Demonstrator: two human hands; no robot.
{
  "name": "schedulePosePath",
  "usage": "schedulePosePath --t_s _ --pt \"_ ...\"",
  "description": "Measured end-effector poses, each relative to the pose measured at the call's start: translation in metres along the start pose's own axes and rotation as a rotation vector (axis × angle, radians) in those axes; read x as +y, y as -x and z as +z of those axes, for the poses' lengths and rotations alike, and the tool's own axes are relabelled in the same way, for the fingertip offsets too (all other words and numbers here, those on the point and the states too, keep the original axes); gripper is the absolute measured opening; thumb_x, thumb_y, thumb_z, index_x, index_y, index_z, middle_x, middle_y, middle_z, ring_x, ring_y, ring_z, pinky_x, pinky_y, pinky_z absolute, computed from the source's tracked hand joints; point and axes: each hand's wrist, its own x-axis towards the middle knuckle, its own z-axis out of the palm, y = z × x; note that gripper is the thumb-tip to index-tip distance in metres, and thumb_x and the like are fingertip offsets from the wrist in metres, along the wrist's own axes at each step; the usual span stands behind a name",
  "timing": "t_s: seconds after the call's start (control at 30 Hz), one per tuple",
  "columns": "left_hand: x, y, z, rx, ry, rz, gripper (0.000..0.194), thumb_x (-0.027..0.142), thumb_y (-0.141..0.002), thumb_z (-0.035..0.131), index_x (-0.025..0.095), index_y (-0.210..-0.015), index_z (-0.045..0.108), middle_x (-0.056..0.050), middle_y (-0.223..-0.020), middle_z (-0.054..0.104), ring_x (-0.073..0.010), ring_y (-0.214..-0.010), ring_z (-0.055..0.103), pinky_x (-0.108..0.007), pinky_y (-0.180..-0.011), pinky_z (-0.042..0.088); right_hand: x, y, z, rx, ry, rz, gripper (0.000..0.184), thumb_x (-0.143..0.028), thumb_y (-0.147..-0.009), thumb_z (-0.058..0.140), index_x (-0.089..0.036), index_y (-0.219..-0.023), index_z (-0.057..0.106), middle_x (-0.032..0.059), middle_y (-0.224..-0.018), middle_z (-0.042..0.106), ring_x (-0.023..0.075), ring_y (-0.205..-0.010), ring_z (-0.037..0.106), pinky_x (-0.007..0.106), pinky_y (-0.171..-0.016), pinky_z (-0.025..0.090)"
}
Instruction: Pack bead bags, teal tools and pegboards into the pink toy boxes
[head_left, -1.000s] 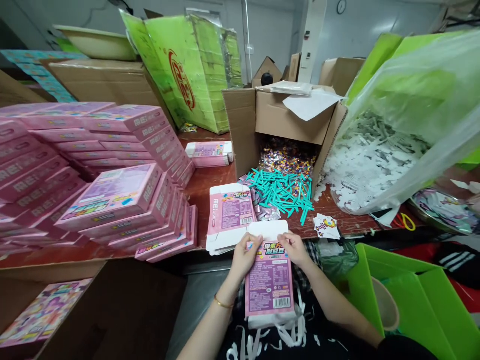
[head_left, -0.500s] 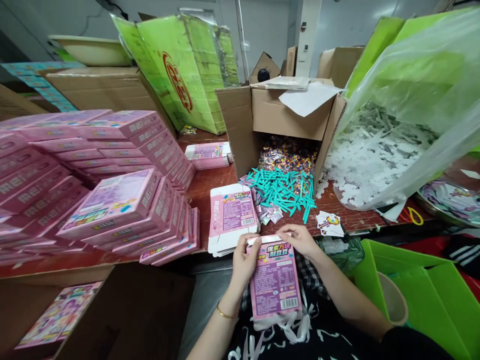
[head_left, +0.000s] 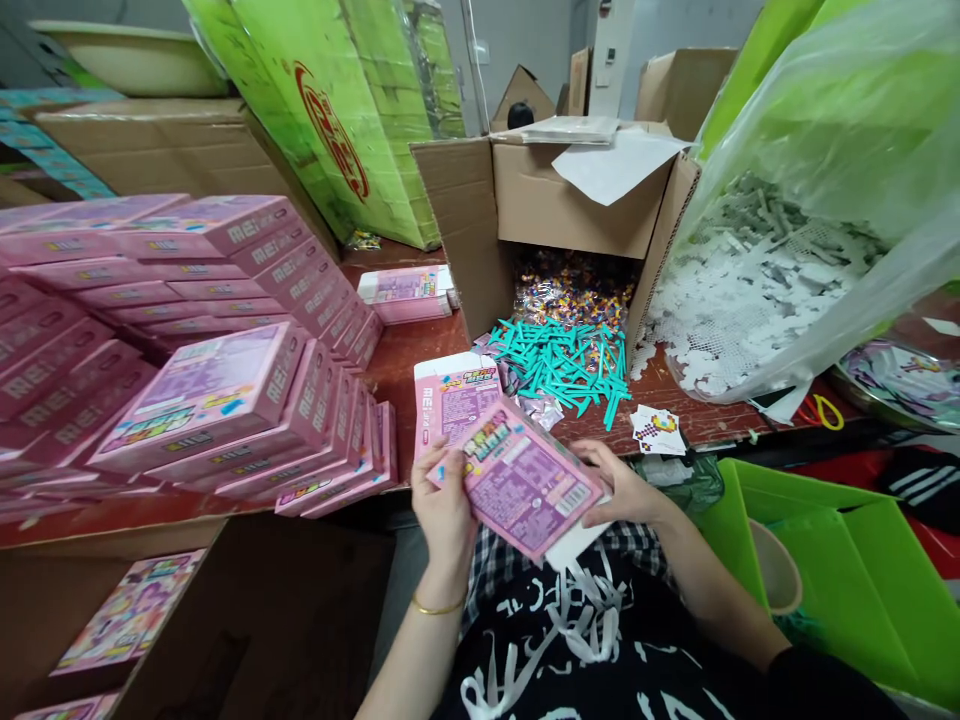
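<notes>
A pink printed carton is tilted in front of my body, held by both hands. My left hand grips its left end with fingers wrapped round it. My right hand holds its right end, near a white flap that hangs below. Just beyond, flat unfolded pink cartons lie in a small pile on the brown table. Teal plastic sticks lie in a heap past them, in front of an open cardboard box with small colourful packets.
Stacks of closed pink boxes fill the table's left. A clear bag of white pieces lies at right. A green bin with a beige cup stands at lower right. Green flat cartons lean at the back. A brown box sits lower left.
The pink carton was upright with my hands closing its top white flap. Now it is turned sideways and tilted, my left hand at its left end and my right at its right end.
</notes>
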Motion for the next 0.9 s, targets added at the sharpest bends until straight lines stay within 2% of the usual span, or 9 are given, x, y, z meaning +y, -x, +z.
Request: schedulePosePath --t_s 0.1,0.17,0.23,0.33,0.4,0.47,0.6,0.77,0.9 --pt "0.010 -0.001 -0.012 -0.106 -0.147 0.139 0.039 0.051 -0.081 0.064 0.020 -0.102 0.052 -0.017 -0.140 0.048 -0.0324 -0.132 0.045 -0.053 -0.105 0.040 -0.013 0.017 -0.016 0.057 0.054 0.034 0.037 -0.048 -0.072 0.078 -0.019 -0.093 0.069 0.0069 -0.093 0.068 0.0212 -0.089 0.064 0.033 -0.080 0.052" --pt "0.013 0.007 -0.017 -0.218 -0.419 0.367 0.067 0.056 -0.063 0.079 0.021 -0.113 0.050 -0.019 -0.151 0.032 -0.0393 -0.144 0.024 -0.061 -0.113 0.025 -0.025 0.023 -0.025 0.113 0.035 0.027 0.042 -0.060 -0.068 0.076 -0.019 -0.073 0.070 0.0063 -0.079 0.067 0.0205 -0.073 0.063 0.031 -0.067 0.052" --pt "0.013 0.020 -0.018 -0.391 -0.590 0.581 0.086 0.058 -0.048 0.086 0.024 -0.119 0.049 -0.018 -0.152 0.033 -0.0443 -0.145 0.016 -0.069 -0.113 0.013 -0.037 0.021 -0.025 -0.029 -0.008 0.030 0.053 -0.071 -0.057 0.077 -0.018 -0.062 0.069 0.0071 -0.071 0.067 0.0199 -0.062 0.061 0.030 -0.058 0.051" --pt "0.004 0.039 -0.014 -0.865 -0.474 0.700 0.064 0.046 -0.066 0.079 0.030 -0.122 0.052 -0.013 -0.123 0.064 -0.0378 -0.122 0.056 -0.064 -0.108 0.032 -0.045 0.001 -0.012 -0.503 -0.044 0.028 0.063 -0.076 -0.050 0.076 -0.015 -0.064 0.071 0.0090 -0.070 0.069 0.0218 -0.065 0.064 0.030 -0.061 0.053" --pt "-0.007 0.048 -0.013 -1.036 -0.352 0.622 0.062 0.035 -0.075 0.072 0.029 -0.131 0.047 -0.008 -0.098 0.073 -0.0281 -0.088 0.071 -0.049 -0.088 0.053 -0.038 -0.024 -0.002 -0.660 -0.043 0.032 0.068 -0.079 -0.052 0.072 -0.013 -0.069 0.071 0.0094 -0.073 0.070 0.0221 -0.069 0.066 0.029 -0.064 0.054" --pt "-0.017 0.053 -0.017 -0.962 -0.322 0.477 0.080 0.035 -0.072 0.076 0.023 -0.140 0.036 -0.007 -0.087 0.073 -0.0256 -0.074 0.072 -0.040 -0.072 0.058 -0.021 -0.053 0.000 -0.418 0.044 0.095 0.073 -0.084 -0.059 0.061 -0.013 -0.071 0.070 0.0081 -0.071 0.068 0.0196 -0.063 0.065 0.029 -0.060 0.053" --pt "-0.026 0.053 -0.029 -0.636 -0.409 0.189 0.096 0.045 -0.056 0.087 0.021 -0.134 0.038 -0.010 -0.102 0.071 -0.0294 -0.091 0.071 -0.041 -0.079 0.058 0.029 -0.108 -0.013 0.423 0.309 0.224 0.052 -0.067 -0.071 0.067 -0.015 -0.075 0.064 0.0065 -0.077 0.065 0.0175 -0.070 0.062 0.030 -0.068 0.052" --pt "-0.012 0.044 -0.030 -0.524 -0.540 -0.015 0.075 0.052 -0.054 0.085 0.022 -0.114 0.051 -0.006 -0.092 0.072 -0.0293 -0.080 0.071 -0.043 -0.074 0.058 0.065 -0.139 -0.024 0.629 0.354 0.206 0.042 -0.049 -0.065 0.079 -0.018 -0.059 0.051 0.0029 -0.069 0.060 0.0175 -0.070 0.059 0.031 -0.068 0.050" --pt "-0.002 0.035 -0.028 -0.477 -0.545 -0.080 0.076 0.054 -0.054 0.084 0.022 -0.115 0.050 -0.006 -0.093 0.072 -0.0307 -0.083 0.071 -0.046 -0.078 0.056 0.042 -0.136 -0.039 0.699 0.264 0.127 0.039 -0.055 -0.075 0.067 -0.019 -0.070 0.055 -0.0003 -0.058 0.055 0.0151 -0.054 0.055 0.026 -0.050 0.045"
